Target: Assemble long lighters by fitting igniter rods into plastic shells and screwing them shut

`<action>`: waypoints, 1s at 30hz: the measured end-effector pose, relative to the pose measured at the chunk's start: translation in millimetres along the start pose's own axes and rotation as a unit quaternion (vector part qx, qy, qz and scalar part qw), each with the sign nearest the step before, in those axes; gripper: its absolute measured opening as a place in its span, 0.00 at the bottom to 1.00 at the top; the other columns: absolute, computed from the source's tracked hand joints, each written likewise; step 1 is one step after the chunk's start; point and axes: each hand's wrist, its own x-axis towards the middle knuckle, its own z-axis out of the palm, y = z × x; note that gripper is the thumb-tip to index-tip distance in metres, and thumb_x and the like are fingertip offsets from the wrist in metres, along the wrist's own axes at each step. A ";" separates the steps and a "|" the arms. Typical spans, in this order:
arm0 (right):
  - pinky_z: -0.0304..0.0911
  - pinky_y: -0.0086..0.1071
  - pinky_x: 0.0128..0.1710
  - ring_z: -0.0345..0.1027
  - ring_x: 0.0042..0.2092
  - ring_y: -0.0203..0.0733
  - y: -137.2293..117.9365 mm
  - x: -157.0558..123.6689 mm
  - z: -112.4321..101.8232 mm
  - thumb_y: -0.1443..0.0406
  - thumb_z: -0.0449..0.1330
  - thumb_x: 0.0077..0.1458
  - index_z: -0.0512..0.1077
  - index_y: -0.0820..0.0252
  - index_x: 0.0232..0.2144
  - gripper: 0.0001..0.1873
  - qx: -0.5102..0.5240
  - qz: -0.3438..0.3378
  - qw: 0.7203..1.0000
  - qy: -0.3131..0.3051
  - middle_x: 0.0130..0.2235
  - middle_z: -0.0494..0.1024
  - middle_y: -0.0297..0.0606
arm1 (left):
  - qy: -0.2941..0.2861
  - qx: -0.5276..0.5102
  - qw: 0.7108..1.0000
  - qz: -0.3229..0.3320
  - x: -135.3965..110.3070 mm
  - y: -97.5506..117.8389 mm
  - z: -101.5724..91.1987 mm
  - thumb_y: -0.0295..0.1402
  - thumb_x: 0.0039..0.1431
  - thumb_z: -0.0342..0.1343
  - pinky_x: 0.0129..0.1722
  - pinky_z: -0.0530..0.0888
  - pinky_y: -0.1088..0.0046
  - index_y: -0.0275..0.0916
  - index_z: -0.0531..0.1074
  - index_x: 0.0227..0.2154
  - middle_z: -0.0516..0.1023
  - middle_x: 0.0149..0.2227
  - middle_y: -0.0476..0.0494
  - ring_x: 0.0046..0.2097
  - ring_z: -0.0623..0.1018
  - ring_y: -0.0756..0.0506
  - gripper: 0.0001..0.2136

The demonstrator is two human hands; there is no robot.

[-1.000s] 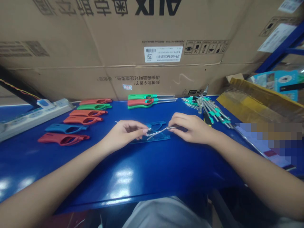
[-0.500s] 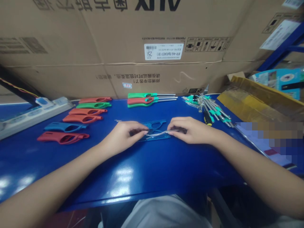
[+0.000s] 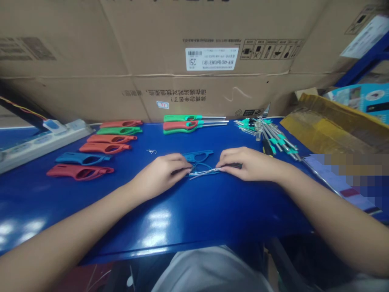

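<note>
My left hand (image 3: 168, 172) is closed in a pinch at the left end of thin pale wires (image 3: 203, 173). Facing it, my right hand (image 3: 243, 164) pinches the wires' other end, and something dark shows between its fingers. What else either hand grips is hidden. Beneath the wires lie blue plastic lighter shell pieces (image 3: 199, 156) with trigger loops, partly covered by my left fingers. Several tiny screws (image 3: 151, 151) are scattered just behind my left hand.
Red, orange, green and blue lighter shells (image 3: 80, 171) lie in a column at left, beside a power strip (image 3: 45, 142). Assembled lighters (image 3: 182, 125) rest at the back. Metal tubes (image 3: 275, 136), a screwdriver (image 3: 267, 148) and a taped yellow package (image 3: 328, 121) are at right. A cardboard box (image 3: 152, 93) stands behind.
The view has tilted down slightly. Both hands keep their pinch on the wires, and my left hand has shifted slightly right, leaving the tiny screws more visible.
</note>
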 end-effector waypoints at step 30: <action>0.64 0.35 0.40 0.74 0.45 0.45 -24.6 5.0 15.5 0.61 0.57 0.67 0.76 0.58 0.50 0.14 -0.203 0.003 0.977 0.061 0.49 0.79 0.42 | 0.037 -0.005 0.999 -0.020 0.8 0.3 3.5 0.30 0.67 0.58 0.39 0.76 0.73 0.35 0.82 0.40 0.83 0.35 0.43 0.36 0.81 0.47 0.08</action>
